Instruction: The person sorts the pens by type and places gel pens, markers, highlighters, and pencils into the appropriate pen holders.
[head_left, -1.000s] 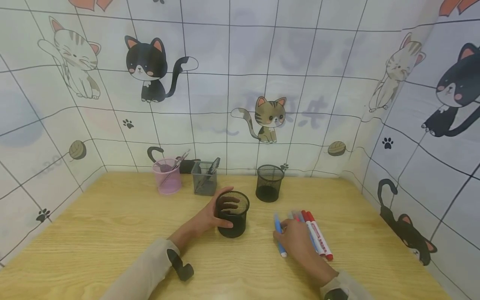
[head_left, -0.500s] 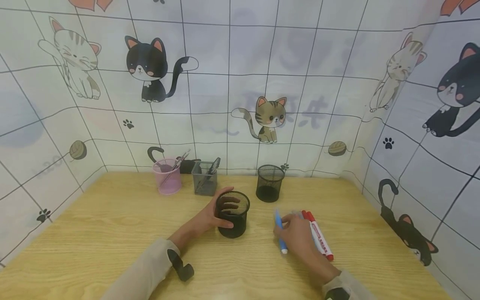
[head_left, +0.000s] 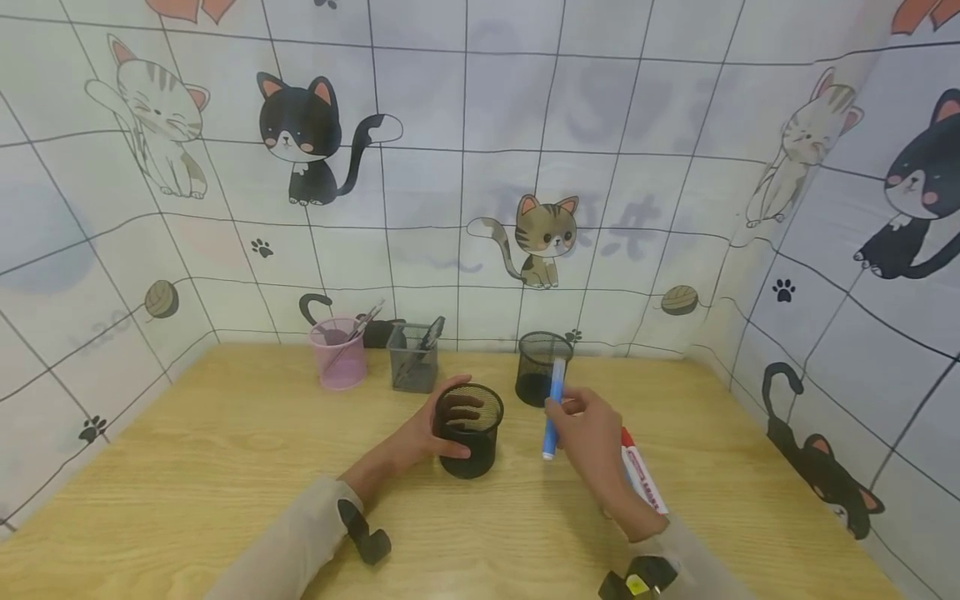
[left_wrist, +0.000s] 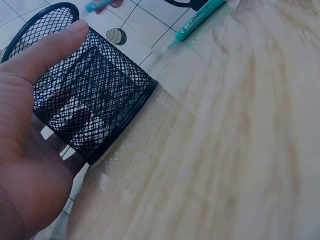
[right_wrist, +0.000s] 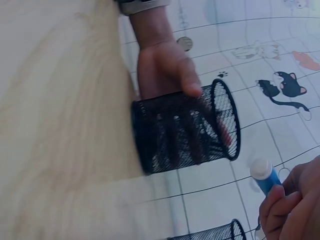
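A round black mesh pen holder (head_left: 471, 457) stands upright on the table, and my left hand (head_left: 420, 437) grips its left side. In the left wrist view, the thumb lies across the mesh near the rim, with the fingers behind it. My right hand (head_left: 592, 437) pinches a blue marker (head_left: 556, 385) in the air to the right of that holder, tilted nearly upright. Its white end (right_wrist: 261, 169) points toward the holder in the right wrist view. A white marker with a red cap (head_left: 640, 475) lies on the table, partly behind my right hand and wrist.
A second black mesh holder (head_left: 534, 387) stands behind the blue marker. Farther left are a pink cup (head_left: 341, 367) and a grey square holder (head_left: 414, 373), both with pens inside. A teal marker (left_wrist: 200, 21) lies on the table. Cat-patterned sheeting encloses the back and sides.
My right hand has lifted the blue marker off the table, up and away from the other markers. My left hand keeps its grip on the pen holder.
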